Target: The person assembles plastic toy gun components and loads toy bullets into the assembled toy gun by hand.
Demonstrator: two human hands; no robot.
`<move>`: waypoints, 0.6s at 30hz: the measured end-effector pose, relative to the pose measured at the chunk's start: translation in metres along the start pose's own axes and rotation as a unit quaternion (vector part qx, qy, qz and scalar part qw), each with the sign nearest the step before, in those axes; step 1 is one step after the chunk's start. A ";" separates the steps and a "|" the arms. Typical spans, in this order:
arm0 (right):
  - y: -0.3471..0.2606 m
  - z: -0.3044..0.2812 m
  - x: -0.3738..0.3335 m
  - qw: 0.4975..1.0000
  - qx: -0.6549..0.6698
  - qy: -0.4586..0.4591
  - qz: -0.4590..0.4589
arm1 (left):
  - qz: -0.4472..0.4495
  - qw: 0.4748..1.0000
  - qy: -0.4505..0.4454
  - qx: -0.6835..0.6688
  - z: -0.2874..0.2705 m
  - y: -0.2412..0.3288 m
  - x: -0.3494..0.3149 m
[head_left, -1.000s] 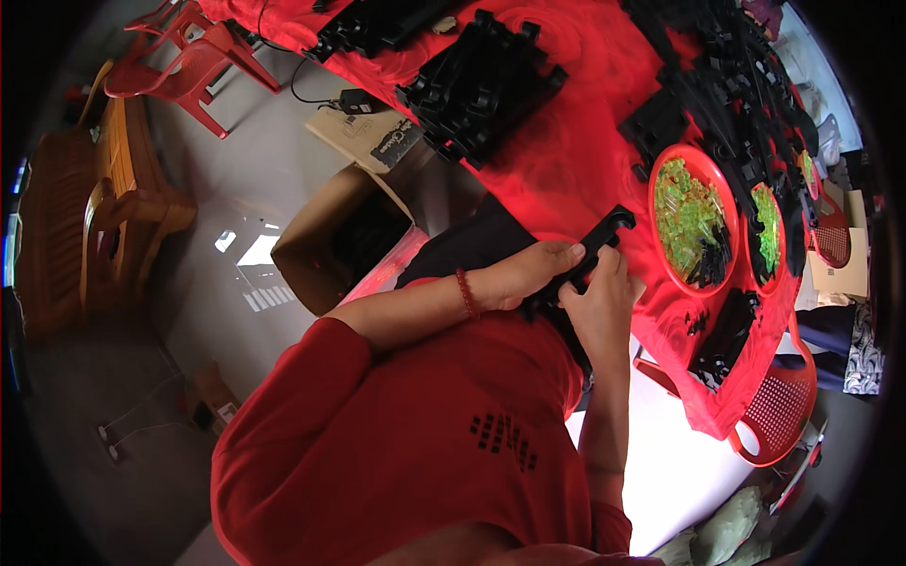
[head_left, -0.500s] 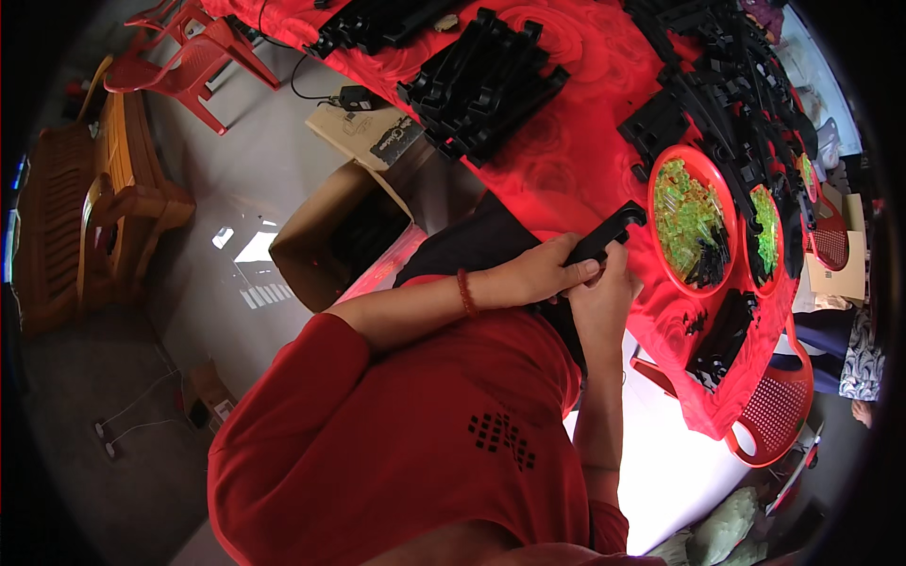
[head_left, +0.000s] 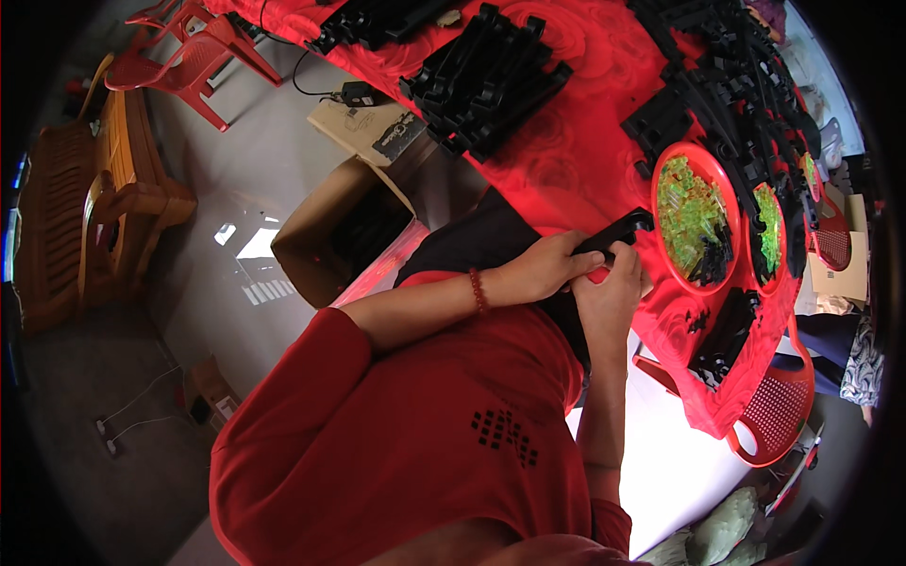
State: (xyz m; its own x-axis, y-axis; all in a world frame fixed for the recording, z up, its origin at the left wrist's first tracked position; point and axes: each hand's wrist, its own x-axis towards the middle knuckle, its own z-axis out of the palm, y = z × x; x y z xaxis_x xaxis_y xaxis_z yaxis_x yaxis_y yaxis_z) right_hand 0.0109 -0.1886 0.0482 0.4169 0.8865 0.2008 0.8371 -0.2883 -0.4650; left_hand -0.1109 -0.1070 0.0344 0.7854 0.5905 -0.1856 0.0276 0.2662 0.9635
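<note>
Black plastic part [head_left: 618, 232] is up in front of me, in both my hands, over the near edge of the red tablecloth [head_left: 604, 132], hooked end toward the red bowl [head_left: 725, 184]. My left hand [head_left: 547, 269] pinches it, thumb laid along the near side. My right hand [head_left: 609, 292] has its fingers closed in against it near the middle; what those fingertips do underneath I can't tell, my own knuckles hide it.

Change over the last second: I've swung the part to a flatter angle, its far end is nearer the bowl, and my hands have drawn closer together. I'd judge that as a regrip mid-handling; part not set down. Bowl holds yellow-green pieces [head_left: 687, 203] and small black pieces [head_left: 713, 259]. Stack of black parts [head_left: 486, 85] sits farther up the cloth, same place as before.

Writing: flattened carton [head_left: 354, 127] has a dark printed panel with pale lettering, not transcribed. Shirt print [head_left: 503, 436] is dark blocks, no words I can make out. No marking visible on the part I hold.
</note>
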 end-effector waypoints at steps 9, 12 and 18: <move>0.000 0.001 -0.001 1.000 0.006 0.000 0.004 | -0.048 0.999 -0.018 0.011 -0.005 0.011 -0.002; 0.001 0.002 -0.001 1.000 0.001 -0.003 0.007 | -0.055 0.998 -0.024 0.016 -0.007 0.010 0.000; 0.000 0.004 0.008 1.000 0.000 -0.012 -0.001 | -0.081 0.996 -0.035 -0.021 -0.015 0.012 0.004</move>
State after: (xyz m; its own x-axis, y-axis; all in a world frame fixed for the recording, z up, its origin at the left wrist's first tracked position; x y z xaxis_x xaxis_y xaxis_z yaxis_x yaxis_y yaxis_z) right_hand 0.0124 -0.1803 0.0465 0.4059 0.8958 0.1811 0.8384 -0.2862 -0.4639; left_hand -0.1161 -0.0900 0.0427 0.8137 0.4830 -0.3234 0.1336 0.3860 0.9128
